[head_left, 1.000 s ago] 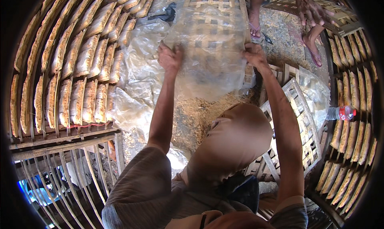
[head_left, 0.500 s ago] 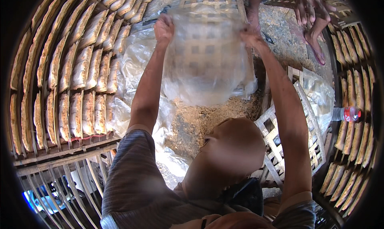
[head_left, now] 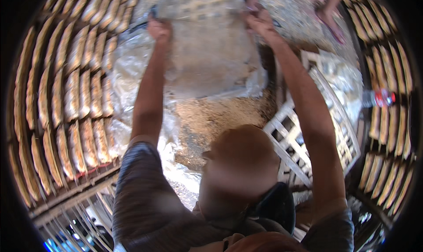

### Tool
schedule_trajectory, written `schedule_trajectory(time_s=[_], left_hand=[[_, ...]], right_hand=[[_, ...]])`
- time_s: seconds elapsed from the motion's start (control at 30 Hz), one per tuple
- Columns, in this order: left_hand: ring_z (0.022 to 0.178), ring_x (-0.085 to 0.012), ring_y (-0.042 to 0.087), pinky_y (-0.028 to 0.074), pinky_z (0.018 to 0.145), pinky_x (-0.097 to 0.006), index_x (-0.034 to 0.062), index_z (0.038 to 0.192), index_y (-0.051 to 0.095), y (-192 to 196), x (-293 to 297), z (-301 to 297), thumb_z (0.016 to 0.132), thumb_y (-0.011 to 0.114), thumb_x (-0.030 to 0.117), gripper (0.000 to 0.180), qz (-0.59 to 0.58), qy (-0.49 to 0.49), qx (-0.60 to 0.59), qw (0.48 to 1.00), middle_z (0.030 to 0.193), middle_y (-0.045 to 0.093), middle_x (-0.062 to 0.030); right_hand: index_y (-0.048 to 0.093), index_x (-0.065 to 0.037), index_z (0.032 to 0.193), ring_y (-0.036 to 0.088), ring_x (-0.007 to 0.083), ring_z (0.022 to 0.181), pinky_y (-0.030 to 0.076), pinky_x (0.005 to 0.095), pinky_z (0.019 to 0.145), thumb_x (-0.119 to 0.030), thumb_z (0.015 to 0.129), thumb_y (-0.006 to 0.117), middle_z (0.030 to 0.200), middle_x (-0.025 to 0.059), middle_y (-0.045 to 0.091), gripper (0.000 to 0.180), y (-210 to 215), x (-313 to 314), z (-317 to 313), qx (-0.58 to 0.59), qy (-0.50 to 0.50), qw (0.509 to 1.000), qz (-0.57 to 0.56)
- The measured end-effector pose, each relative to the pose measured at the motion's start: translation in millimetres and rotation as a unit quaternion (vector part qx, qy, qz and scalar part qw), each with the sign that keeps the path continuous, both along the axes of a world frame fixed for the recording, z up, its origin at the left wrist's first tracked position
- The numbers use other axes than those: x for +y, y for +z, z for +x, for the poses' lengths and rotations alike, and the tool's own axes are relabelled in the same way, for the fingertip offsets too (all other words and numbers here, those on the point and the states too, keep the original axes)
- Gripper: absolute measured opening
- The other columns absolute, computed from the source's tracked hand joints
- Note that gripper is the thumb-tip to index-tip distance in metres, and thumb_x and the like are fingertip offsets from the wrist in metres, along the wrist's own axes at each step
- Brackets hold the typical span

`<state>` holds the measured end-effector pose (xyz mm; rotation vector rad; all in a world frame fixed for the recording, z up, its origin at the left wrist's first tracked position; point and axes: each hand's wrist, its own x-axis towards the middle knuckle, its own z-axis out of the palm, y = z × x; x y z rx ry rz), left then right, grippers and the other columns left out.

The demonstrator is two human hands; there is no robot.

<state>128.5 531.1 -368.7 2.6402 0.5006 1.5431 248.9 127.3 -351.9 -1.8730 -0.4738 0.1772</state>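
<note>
Both my arms reach far forward. My left hand (head_left: 159, 29) and my right hand (head_left: 260, 24) each pinch an upper corner of a clear plastic sheet (head_left: 211, 53), which hangs spread between them. Through the sheet a woven bamboo mat (head_left: 198, 5) shows dimly. Below the sheet lies sandy, crumbly ground (head_left: 211, 120).
Racks of long flat yellowish pieces (head_left: 75, 98) fill the left side, with more (head_left: 392, 102) on the right. A white lattice frame (head_left: 299, 137) leans at my right. Crumpled plastic (head_left: 128, 71) lies by the left rack. Another person's feet (head_left: 326, 5) and a plastic bottle (head_left: 379, 98) are nearby.
My hands have lifted the plastic sheet up off the woven mat and raised it farther forward, so it now hangs stretched between them.
</note>
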Motion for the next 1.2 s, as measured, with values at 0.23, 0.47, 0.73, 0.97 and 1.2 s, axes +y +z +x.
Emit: schedule_trajectory(time_s=[0.23,0.47,0.73,0.97,1.2], left_hand=[[0.117,-0.0378,0.065,0.05,0.095,-0.058,0.0138,0.14,0.059,54,-128,-70,0.091,0.066,0.057,0.066,-0.038,0.073,0.255,0.964,0.124,0.068,-0.0175],[0.107,-0.0376,0.068,0.052,0.093,-0.05,0.0061,0.135,0.061,62,-213,-187,0.099,0.065,0.035,0.047,0.008,-0.165,0.183,0.969,0.12,0.07,-0.0194],[0.103,-0.0278,0.069,0.056,0.088,-0.037,0.0043,0.132,0.063,100,-287,-277,0.099,0.067,0.017,0.035,-0.597,-0.23,0.039,0.768,0.127,0.067,-0.0142],[0.109,-0.0161,0.067,0.052,0.098,-0.029,-0.0014,0.123,0.067,125,-229,-292,0.101,0.065,0.004,0.024,-0.523,-0.325,0.025,0.788,0.117,0.071,-0.0106],[0.114,-0.0182,0.065,0.05,0.104,-0.033,-0.0027,0.125,0.067,241,-309,-268,0.102,0.064,0.006,0.024,-0.413,-0.304,-0.022,0.858,0.121,0.071,-0.012]], right_hand=[[0.059,-0.001,0.131,0.07,0.0327,0.089,0.058,0.0452,0.073,-0.026,0.1,0.064,0.102,0.0213,0.069,0.04,78,-141,-208,-0.218,-0.017,0.965,-0.145],[0.053,-0.006,0.14,0.067,0.0331,0.102,0.06,0.0378,0.073,-0.025,0.096,0.071,0.122,0.0201,0.061,0.051,95,-314,-423,-0.021,0.044,0.905,-0.422],[0.047,0.0,0.146,0.058,0.0383,0.124,0.052,0.0592,0.106,-0.005,0.093,0.064,0.133,0.0208,0.056,0.056,54,-346,-490,-0.078,0.097,0.801,-0.586],[0.061,-0.009,0.118,0.064,0.0297,0.112,0.059,0.0481,0.087,-0.008,0.086,0.069,0.115,0.0096,0.066,0.033,122,-368,-469,-0.296,-0.051,0.802,-0.516],[0.067,-0.005,0.114,0.071,0.0271,0.08,0.058,0.0394,0.07,-0.024,0.094,0.073,0.091,0.0174,0.07,0.029,308,-474,-375,-0.426,-0.235,0.766,-0.419]])
